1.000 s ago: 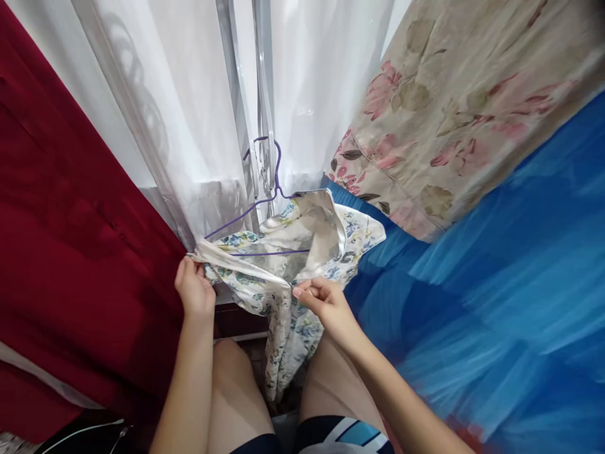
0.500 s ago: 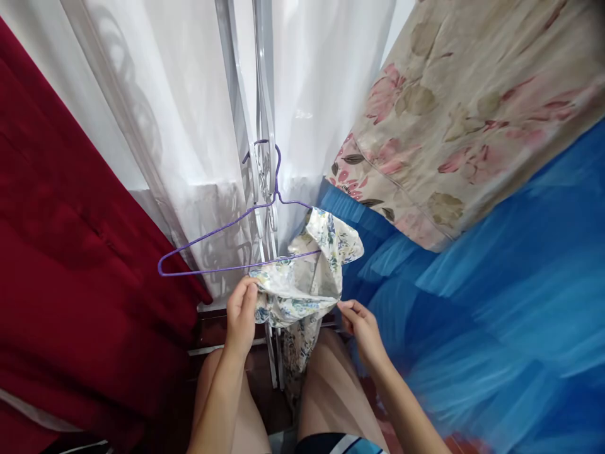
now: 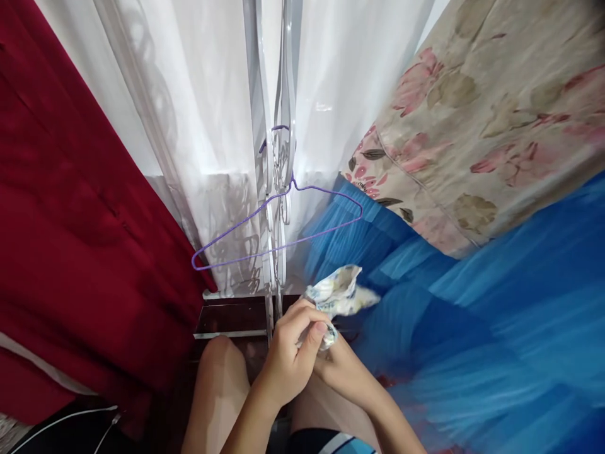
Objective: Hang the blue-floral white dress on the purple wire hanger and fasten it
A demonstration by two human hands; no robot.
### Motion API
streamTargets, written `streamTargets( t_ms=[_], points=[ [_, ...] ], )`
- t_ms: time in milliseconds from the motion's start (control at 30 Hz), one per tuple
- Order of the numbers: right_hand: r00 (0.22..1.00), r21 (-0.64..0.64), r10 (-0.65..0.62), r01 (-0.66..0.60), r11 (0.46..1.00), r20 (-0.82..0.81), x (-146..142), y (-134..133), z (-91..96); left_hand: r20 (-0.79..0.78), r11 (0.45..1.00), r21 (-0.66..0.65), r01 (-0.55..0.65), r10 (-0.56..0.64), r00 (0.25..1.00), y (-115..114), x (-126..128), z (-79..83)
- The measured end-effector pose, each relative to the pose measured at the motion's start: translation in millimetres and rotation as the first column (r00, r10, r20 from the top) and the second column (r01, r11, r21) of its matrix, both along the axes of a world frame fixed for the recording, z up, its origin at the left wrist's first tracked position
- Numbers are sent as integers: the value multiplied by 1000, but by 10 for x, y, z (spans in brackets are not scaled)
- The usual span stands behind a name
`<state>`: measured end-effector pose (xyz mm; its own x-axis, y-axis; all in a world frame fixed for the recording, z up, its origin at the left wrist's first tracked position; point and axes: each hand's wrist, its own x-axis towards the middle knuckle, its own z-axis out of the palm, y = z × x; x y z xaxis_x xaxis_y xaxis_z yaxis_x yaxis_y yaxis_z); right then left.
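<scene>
A floral-print garment (image 3: 339,294), cream with blue and green flowers, is bunched up small between my hands just above my knees. My left hand (image 3: 288,359) is closed on it from the left, fingers curled over the cloth. My right hand (image 3: 343,371) lies under and behind the left one, closed on the same bundle; its fingers are mostly hidden. A purple wire hanger (image 3: 278,224) hangs bare from a metal window grille (image 3: 276,157) above the hands, apart from the garment.
White sheer curtains (image 3: 198,126) cover the window. A dark red curtain (image 3: 70,239) hangs at the left. A blue bedsheet (image 3: 482,328) and a floral pillow (image 3: 482,126) lie at the right. A dark wooden sill (image 3: 231,318) is below the window. A white cable (image 3: 70,419) runs at bottom left.
The garment has come off the hanger and been gathered down into a small bundle between my hands. The hanger now hangs bare. My hands have come together.
</scene>
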<state>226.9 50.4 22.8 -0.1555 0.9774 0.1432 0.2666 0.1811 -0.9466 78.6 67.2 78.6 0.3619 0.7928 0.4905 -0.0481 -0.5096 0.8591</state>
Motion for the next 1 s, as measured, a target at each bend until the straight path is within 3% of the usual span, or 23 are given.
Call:
streamTargets(
  t_ms=[100, 200, 300, 400, 467, 533, 633, 733, 833, 933, 1000],
  points=[
    [989, -157, 38, -61, 986, -143, -218, -102, 220, -127, 998, -60, 27, -34, 991, -1, -135, -1],
    [957, -278, 48, -131, 952, -287, -359, -154, 346, -105, 994, -109, -16, 5, 994, 26, -445, -42],
    [901, -398, 70, -257, 881, -429, -394, -158, 417, -85, 967, -232, 101, -124, 989, 19, -795, -176],
    [866, -414, 92, -326, 850, -492, -330, -78, 533, -55, 892, -408, 197, -239, 969, 26, -1064, -370],
    [882, -369, 176, -355, 859, -438, -246, 9, 680, -45, 867, -464, 181, -227, 973, 75, -1205, -471],
    [917, -283, 280, -359, 889, -284, -155, 95, 885, -66, 867, -480, 135, -189, 980, 146, -1339, -489],
    [940, -122, 340, -337, 934, 5, -58, 195, 1232, -108, 870, -481, 110, -183, 977, 228, -1542, -319],
    [939, -4, 290, -294, 956, 186, 0, 277, 1519, -295, 927, -365, 89, -205, 933, 240, -1720, 5],
    [959, 145, 97, -140, 979, 268, 80, 375, 1669, -573, 995, -80, -61, 4, 820, 248, -1865, 276],
    [922, 309, -126, 7, 951, 366, 154, 524, 1646, -715, 981, 177, -83, 186, 674, 364, -1997, 383],
    [837, 373, -245, 53, 926, 490, 163, 657, 1545, -764, 948, 314, -58, 289, 577, 515, -2078, 392]
  ],
)
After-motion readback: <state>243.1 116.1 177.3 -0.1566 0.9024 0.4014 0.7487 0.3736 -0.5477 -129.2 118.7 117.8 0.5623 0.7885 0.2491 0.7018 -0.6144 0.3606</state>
